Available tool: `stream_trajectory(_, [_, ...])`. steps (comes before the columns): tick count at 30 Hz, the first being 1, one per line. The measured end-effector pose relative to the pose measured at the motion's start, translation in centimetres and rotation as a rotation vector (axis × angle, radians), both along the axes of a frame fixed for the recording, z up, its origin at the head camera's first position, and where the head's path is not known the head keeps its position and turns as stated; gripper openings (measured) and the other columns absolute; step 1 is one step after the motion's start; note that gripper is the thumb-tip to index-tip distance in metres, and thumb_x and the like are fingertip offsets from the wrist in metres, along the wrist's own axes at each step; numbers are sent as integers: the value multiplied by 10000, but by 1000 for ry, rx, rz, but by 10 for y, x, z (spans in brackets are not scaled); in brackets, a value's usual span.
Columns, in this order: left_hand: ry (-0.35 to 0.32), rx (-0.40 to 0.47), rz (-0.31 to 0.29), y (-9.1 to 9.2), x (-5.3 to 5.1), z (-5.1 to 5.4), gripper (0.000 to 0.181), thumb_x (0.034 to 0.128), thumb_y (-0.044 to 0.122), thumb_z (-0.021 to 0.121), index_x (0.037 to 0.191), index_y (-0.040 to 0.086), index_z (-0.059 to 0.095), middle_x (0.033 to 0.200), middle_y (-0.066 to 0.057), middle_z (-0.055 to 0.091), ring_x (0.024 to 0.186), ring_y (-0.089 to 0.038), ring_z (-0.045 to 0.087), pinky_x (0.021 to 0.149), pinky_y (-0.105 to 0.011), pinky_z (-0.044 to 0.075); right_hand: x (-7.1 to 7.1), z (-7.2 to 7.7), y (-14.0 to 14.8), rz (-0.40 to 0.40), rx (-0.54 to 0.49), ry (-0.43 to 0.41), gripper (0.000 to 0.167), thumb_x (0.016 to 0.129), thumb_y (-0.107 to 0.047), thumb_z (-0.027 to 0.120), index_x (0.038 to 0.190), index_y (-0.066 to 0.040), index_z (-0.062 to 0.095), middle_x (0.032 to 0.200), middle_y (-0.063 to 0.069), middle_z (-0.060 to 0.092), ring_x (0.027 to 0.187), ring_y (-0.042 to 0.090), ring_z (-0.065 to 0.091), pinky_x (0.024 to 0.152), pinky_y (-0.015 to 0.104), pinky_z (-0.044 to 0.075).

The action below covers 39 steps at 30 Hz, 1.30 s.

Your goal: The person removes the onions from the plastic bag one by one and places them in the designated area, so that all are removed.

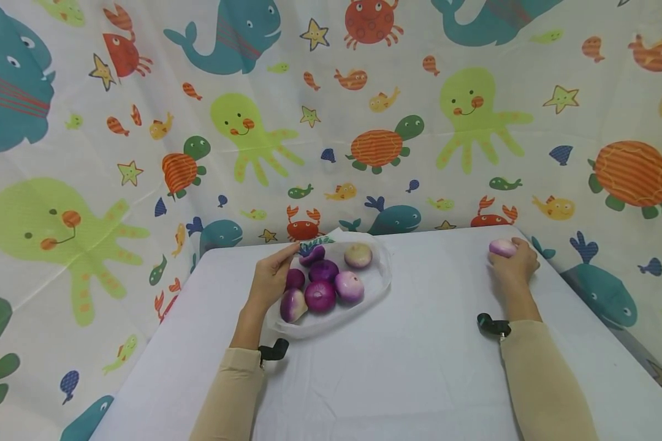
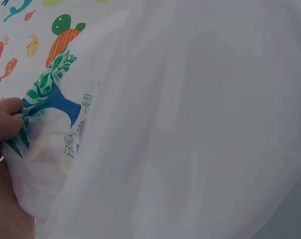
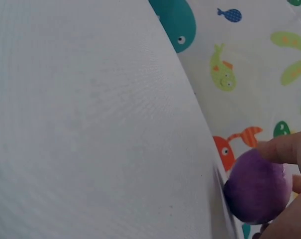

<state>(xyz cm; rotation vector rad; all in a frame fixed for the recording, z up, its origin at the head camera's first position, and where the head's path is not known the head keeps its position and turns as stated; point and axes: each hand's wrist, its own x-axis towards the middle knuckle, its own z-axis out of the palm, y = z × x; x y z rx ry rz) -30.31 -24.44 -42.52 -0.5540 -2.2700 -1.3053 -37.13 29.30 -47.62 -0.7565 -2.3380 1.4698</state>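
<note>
My left hand (image 1: 268, 278) pinches the edge of a white plastic bag (image 1: 372, 300) with a green and blue print, which spreads over much of the left wrist view. Several onions lie in the bag's wide mouth: a purple onion (image 1: 320, 296), a pale one (image 1: 358, 255), and a pink-white one (image 1: 350, 286) among them. At the table's far right, my right hand (image 1: 515, 263) holds a purple and white onion (image 1: 502, 248) between thumb and fingers. In the right wrist view that onion (image 3: 258, 186) appears close to the table's edge; whether it touches the table I cannot tell.
A white cloth covers the table (image 1: 419, 373). Behind and beside it hangs a curtain (image 1: 331, 110) printed with sea animals. Each forearm wears a beige sleeve (image 1: 546, 380) with a small black device (image 1: 493, 325) at the wrist.
</note>
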Motion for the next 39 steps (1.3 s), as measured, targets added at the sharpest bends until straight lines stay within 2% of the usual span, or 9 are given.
stream_trajectory(4, [2, 12, -6, 1, 0, -1, 361, 1054, -30, 531, 1375, 51, 673, 1426, -111, 659, 1366, -287, 604, 1081, -138, 472, -1, 3, -6, -1, 88, 93, 778, 993, -265, 688, 1642, -151, 274, 1692, 196, 232, 1545, 407, 178, 1267, 632, 266])
stream_trajectory(9, [26, 33, -25, 2, 0, -2, 355, 1040, -50, 546, 1356, 35, 684, 1409, -155, 663, 1357, -318, 608, 1072, -128, 467, -1, 18, -30, 14, 221, 247, 724, 993, -313, 692, 1607, -133, 353, 1678, 166, 283, 1548, 371, 190, 1284, 605, 234])
stream_trajectory(14, [38, 50, -37, 3, -1, -3, 352, 1034, -64, 547, 1344, 25, 689, 1402, -164, 665, 1355, -323, 608, 1072, -122, 463, -1, 31, -58, 113, 312, 468, 641, 948, -207, 746, 1501, -29, 475, 1587, 216, 402, 1486, 426, 304, 1249, 622, 266])
stream_trajectory(17, [42, 36, -32, 3, -1, -2, 358, 1035, -68, 541, 1351, 24, 684, 1412, -152, 661, 1362, -311, 604, 1083, -132, 463, 0, 35, -73, 198, 325, 557, 611, 913, -142, 779, 1447, 4, 520, 1538, 252, 437, 1451, 456, 343, 1245, 609, 291])
stream_trajectory(19, [42, 23, -28, 3, -2, -1, 361, 1040, -59, 539, 1359, 32, 681, 1420, -135, 659, 1366, -299, 601, 1090, -143, 467, 1, 38, -82, 243, 329, 566, 605, 914, -135, 779, 1444, 5, 523, 1540, 255, 433, 1456, 454, 345, 1252, 611, 299])
stream_trajectory(24, [41, -10, -20, 2, -3, 0, 370, 1051, -34, 533, 1379, 60, 674, 1434, -101, 655, 1371, -287, 599, 1097, -166, 473, 3, 40, -98, 303, 346, 523, 602, 938, -150, 759, 1472, -28, 509, 1561, 223, 428, 1476, 426, 348, 1253, 619, 318])
stream_trajectory(28, [39, -15, -15, 2, -4, -1, 369, 1051, -34, 534, 1377, 63, 676, 1432, -100, 657, 1369, -283, 601, 1100, -173, 474, 5, 37, -111, 357, 352, 537, 575, 945, -146, 756, 1454, -20, 520, 1521, 217, 471, 1446, 417, 387, 1236, 617, 345])
stream_trajectory(33, [41, 2, -16, 3, -3, 0, 361, 1042, -47, 544, 1361, 47, 684, 1420, -121, 662, 1362, -300, 606, 1089, -143, 468, 11, 37, -131, 491, 389, 552, 548, 976, -200, 738, 1455, -38, 526, 1492, 195, 525, 1404, 388, 462, 1194, 617, 416])
stream_trajectory(39, [65, 17, -16, 4, -3, -1, 345, 1032, -76, 539, 1340, -11, 680, 1401, -183, 659, 1344, -352, 611, 1073, -95, 445, 18, 35, -156, 664, 407, 536, 548, 991, -255, 730, 1472, -86, 527, 1459, 188, 562, 1292, 389, 573, 1052, 594, 561])
